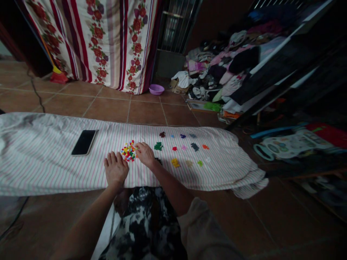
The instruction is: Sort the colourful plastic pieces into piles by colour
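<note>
A pile of small mixed-colour pieces (128, 151) lies on the striped cloth (103, 137). My left hand (116, 168) rests flat on the cloth at the pile's near left, fingers spread, holding nothing. At the pile's right edge, my right hand (145, 153) has its fingers bent together; whether a piece is between them is too small to tell. Sorted heaps sit to the right, among them dark green (158, 146), yellow (175, 163), red (174, 148), grey (194, 147) and orange (205, 147). A black heap (158, 160) is partly hidden by my right wrist.
A phone (84, 142) lies on the cloth at left. Beyond, on the tiled floor, are a purple basin (156, 89), a floral curtain (108, 47) and a heap of clothes (217, 72). A colourful plastic item (284, 142) stands at right.
</note>
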A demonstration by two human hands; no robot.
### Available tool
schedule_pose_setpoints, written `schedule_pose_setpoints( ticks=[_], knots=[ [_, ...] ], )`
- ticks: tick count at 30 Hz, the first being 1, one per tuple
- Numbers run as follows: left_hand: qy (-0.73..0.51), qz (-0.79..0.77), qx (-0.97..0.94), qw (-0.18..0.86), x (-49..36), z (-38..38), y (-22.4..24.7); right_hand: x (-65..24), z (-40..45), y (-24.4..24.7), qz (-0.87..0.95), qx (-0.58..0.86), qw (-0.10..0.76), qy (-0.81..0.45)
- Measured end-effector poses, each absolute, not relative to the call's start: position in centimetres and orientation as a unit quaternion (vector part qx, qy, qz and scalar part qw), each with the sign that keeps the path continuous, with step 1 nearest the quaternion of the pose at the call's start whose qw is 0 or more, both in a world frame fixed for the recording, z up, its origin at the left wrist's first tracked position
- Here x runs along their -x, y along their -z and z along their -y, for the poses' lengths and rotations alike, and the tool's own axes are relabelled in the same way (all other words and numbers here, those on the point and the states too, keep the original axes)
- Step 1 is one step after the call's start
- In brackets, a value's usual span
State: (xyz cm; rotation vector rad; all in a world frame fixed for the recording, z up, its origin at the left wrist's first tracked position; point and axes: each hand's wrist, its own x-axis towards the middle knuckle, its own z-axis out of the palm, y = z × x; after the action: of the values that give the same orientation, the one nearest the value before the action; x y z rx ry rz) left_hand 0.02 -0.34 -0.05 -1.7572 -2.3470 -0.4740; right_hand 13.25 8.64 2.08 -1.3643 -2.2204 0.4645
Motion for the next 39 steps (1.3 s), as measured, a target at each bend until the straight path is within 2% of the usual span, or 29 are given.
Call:
schedule_pose_setpoints(
  ticks=[10,16,20,31,39],
  knots=[
    [0.168,0.787,0.589,0.074,0.0,0.4,0.0,-16.4,-6.8,-1.2,0.786,0.497,0.307,-0.205],
    [0.169,0.787,0.59,0.072,-0.2,0.7,-0.7,-20.6,-5.7,-1.2,0.736,0.515,0.398,-0.186],
    [0.15,0.784,0.596,0.083,-0.2,0.8,-0.8,-25.0,-4.8,-1.5,0.672,0.579,0.436,-0.154],
    [0.161,0.782,0.597,0.079,-0.2,0.9,-1.0,-38.1,-1.4,-1.2,0.538,0.712,0.447,-0.055],
    [0.156,0.775,0.605,0.096,-0.1,0.9,-0.6,-41.8,0.7,0.7,0.518,0.767,0.376,-0.037]
  ],
)
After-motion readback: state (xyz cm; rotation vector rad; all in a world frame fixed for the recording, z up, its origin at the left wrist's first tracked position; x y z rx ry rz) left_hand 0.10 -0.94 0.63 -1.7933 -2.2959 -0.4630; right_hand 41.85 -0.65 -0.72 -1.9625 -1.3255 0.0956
